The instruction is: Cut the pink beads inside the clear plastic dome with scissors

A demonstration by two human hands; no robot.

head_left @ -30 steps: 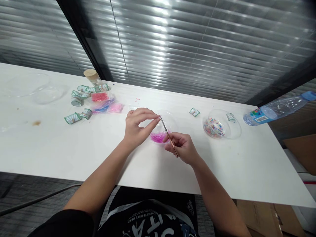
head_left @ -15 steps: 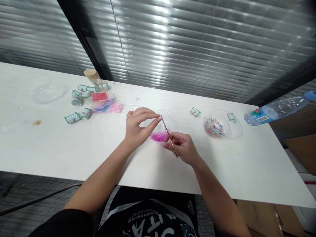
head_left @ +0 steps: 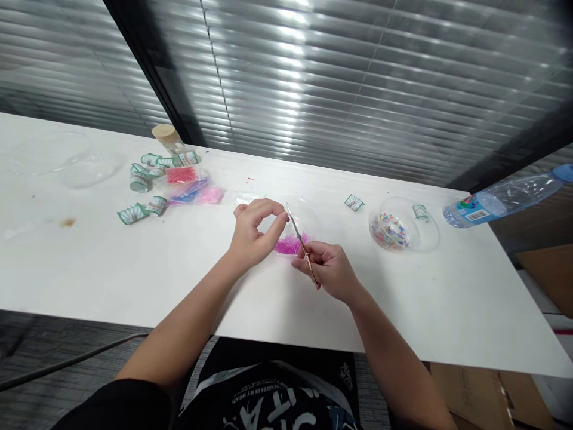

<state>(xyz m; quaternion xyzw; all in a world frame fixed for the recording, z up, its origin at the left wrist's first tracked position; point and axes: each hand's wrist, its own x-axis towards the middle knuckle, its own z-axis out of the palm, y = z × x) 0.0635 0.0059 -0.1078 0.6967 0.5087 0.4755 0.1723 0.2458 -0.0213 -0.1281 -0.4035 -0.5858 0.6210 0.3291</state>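
Observation:
My right hand [head_left: 329,266] grips a pair of small scissors [head_left: 305,251] by copper-coloured handles, its silver blades pointing up and away. Close to the blade tips, my left hand [head_left: 257,233] has thumb and forefinger pinched together; whatever is between them is too small to make out. Beneath both hands lies a clear round dish [head_left: 316,215] with magenta strands or tube pieces [head_left: 289,244] gathered at its near side. Part of the dish is hidden behind my fingers.
Several green-and-white packets [head_left: 132,214], a cork-topped jar [head_left: 166,138] and bags of red beads [head_left: 181,175] sit to the left. On the right are a dish of multicoloured bits [head_left: 388,232], one packet [head_left: 354,203] and a tilted plastic bottle [head_left: 501,200].
My left fingertips have curled in and shifted slightly left and down. The scissors have tilted a little, with the handles moving slightly left. The surrounding things stay put.

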